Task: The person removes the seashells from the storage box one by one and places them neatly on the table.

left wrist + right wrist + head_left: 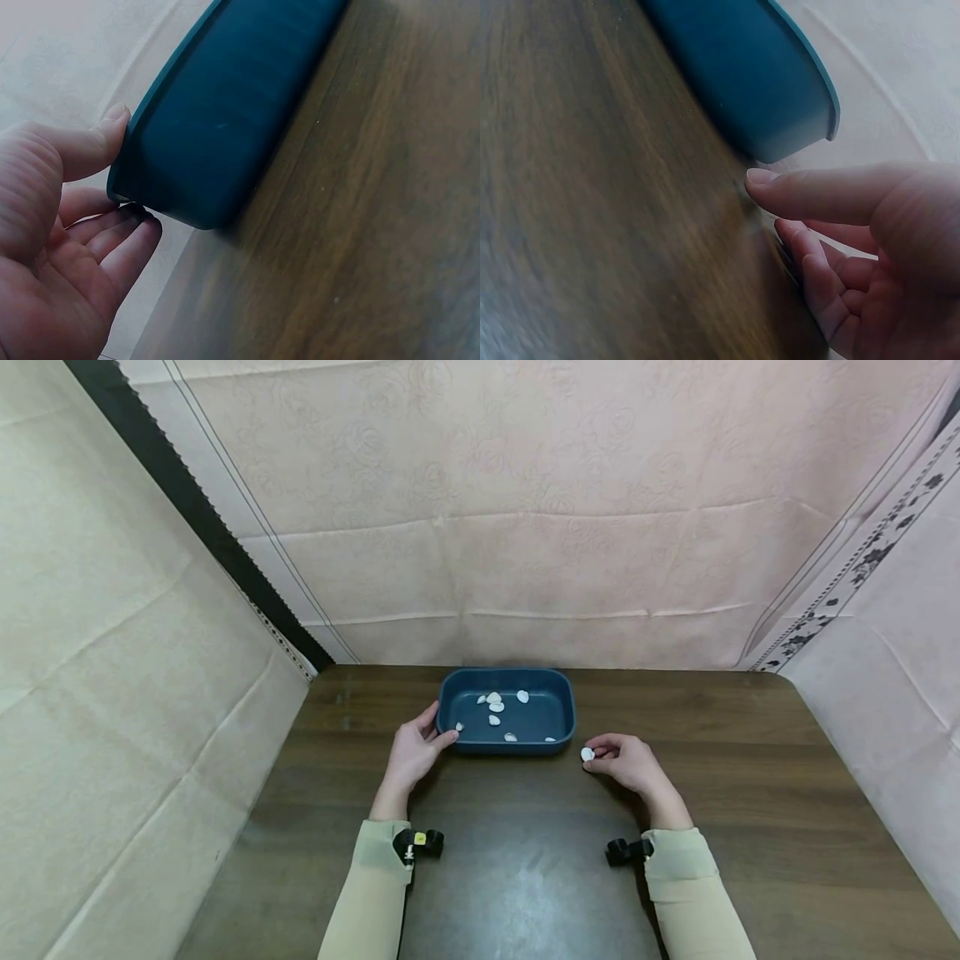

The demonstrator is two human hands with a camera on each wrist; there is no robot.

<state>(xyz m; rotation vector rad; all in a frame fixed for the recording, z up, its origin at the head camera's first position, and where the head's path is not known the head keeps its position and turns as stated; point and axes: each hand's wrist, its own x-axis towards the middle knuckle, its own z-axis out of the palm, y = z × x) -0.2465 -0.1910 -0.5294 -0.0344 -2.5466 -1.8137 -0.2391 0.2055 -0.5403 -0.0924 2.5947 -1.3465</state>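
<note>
Currently, left hand point(415, 750) grips blue tray point(543, 714); right hand point(628, 762) pinches white piece point(587, 753) beside it.

Smooth plastic, by its look, formed the blue tray point(536, 718) before you, softly matt inside, with a faint sheen on its outer wall in your right wrist view. The white pieces point(496, 707) looked smooth, though too small for you to tell their material. Your table point(517, 827) showed streaked wood grain under a satin finish, glossy where light caught its front. Your pale green sleeves point(369, 893) were matt cloth, and the black wrist cameras point(432, 844) looked plastic. Creased, matt cloth sheets point(480, 468) hung around you, the rear one bearing faint, embossed-looking roses.
</note>
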